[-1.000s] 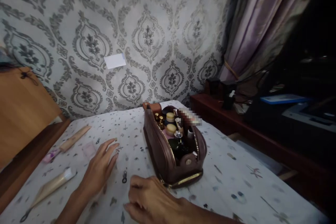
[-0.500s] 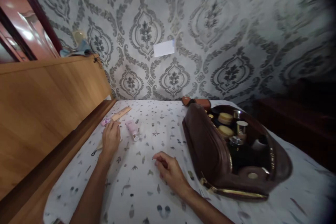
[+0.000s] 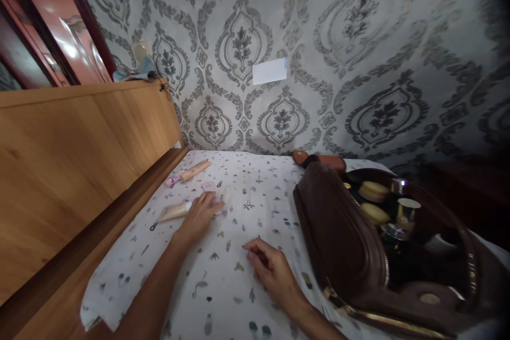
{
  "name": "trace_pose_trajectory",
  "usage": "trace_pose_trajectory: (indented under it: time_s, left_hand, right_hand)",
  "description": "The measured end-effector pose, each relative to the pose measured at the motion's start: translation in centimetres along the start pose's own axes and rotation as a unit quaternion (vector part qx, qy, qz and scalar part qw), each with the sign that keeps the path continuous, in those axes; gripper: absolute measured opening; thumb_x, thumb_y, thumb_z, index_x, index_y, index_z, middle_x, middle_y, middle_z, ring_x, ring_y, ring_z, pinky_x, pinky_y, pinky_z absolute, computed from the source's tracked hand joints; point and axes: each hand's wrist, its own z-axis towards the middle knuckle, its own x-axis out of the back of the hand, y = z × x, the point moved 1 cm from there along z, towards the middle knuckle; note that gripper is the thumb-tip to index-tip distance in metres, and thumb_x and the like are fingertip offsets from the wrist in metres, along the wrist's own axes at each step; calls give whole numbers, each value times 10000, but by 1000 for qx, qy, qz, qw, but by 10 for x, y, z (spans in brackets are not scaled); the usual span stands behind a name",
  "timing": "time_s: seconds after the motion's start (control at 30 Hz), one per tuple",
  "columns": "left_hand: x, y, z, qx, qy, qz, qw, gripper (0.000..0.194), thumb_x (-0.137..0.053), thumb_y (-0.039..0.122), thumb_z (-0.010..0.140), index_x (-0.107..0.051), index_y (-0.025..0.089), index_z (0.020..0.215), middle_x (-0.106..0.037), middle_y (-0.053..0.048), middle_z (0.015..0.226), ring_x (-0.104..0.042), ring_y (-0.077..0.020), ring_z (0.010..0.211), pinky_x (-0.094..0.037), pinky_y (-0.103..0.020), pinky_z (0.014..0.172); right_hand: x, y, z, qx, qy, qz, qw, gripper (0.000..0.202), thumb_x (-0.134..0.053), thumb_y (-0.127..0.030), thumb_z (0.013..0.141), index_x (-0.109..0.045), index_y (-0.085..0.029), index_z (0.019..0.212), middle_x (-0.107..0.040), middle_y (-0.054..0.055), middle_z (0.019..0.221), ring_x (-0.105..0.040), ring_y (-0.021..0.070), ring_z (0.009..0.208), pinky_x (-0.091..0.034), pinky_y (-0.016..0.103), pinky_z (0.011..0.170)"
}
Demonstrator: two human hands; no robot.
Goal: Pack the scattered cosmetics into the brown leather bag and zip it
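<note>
My left hand (image 3: pixel 200 216) lies over a small pink squeeze tube (image 3: pixel 208 187), thumb and fingers bent round it. Most of the tube is hidden; its top end shows beyond the fingers. Just left of this hand is a beige tube (image 3: pixel 172 213) with a pale cap, flat on the sheet. Farther back rest a tan tube (image 3: pixel 195 170) and a small pink-purple item (image 3: pixel 171 180). My right hand (image 3: pixel 273 267) hovers or rests over the sheet, loosely curled, thumb and forefinger slightly apart, with nothing visible in it.
A brown zippered cosmetic bag (image 3: pixel 338 228) stands unzipped on the right, holding round yellowish pads (image 3: pixel 373 191) and a silver-capped bottle (image 3: pixel 407 211). An orange-brown case (image 3: pixel 331 162) lies behind it. A wooden board (image 3: pixel 91 143) borders the left; a patterned wall (image 3: pixel 243 37) rises behind.
My left hand has moved right from the beige tube to the pink tube, uncovering the beige one. The right hand stays about the same. The view has shifted left.
</note>
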Motion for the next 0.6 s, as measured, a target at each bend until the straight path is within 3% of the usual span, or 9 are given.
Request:
trace_pose_trajectory:
  time_s: [0.2,0.37,0.43,0.5,0.6]
  left_hand:
    - [4,7,3,-34,-22,-20,999,500,-388,-18,872,-625,224,1239,-563,-115,1314,-477,-278,1228,-465,-431,977]
    - [7,9,1,-66,3,-97,993,562,-445,-12,817,-593,245,1294,-576,-93,1340,-480,-249,1277,-448,-416,1037]
    - [9,-4,1,-8,48,-99,994,550,-460,9,815,-593,258,1288,-603,-57,1319,-508,-215,1262,-432,-372,1066]
    - [12,-29,4,92,96,-77,988,502,-452,42,843,-591,250,1278,-617,-45,1308,-526,-199,1251,-415,-346,1088]
    - [16,-79,9,224,131,-42,965,387,-417,122,903,-588,163,1248,-611,-139,1280,-542,-277,1218,-433,-440,1053]
  right_hand:
    - [0,-1,0,-8,2,-6,1000,286,-508,-427,814,-622,-170,861,-470,-32,603,-420,111,496,-323,223,449]
    - [0,2,0,-8,1,0,1000,269,-536,-423,821,-629,-174,865,-487,-31,608,-447,110,497,-343,223,460]
    - [0,3,0,-6,-1,0,1000,254,-545,-413,829,-632,-177,868,-488,-34,602,-455,110,492,-354,225,468]
    - [1,3,0,-5,0,0,1000,238,-545,-401,833,-630,-181,863,-485,-36,596,-453,109,487,-354,226,470]
    - [1,3,-1,-1,0,0,1000,224,-533,-382,827,-623,-180,858,-476,-40,586,-444,109,483,-346,227,473]
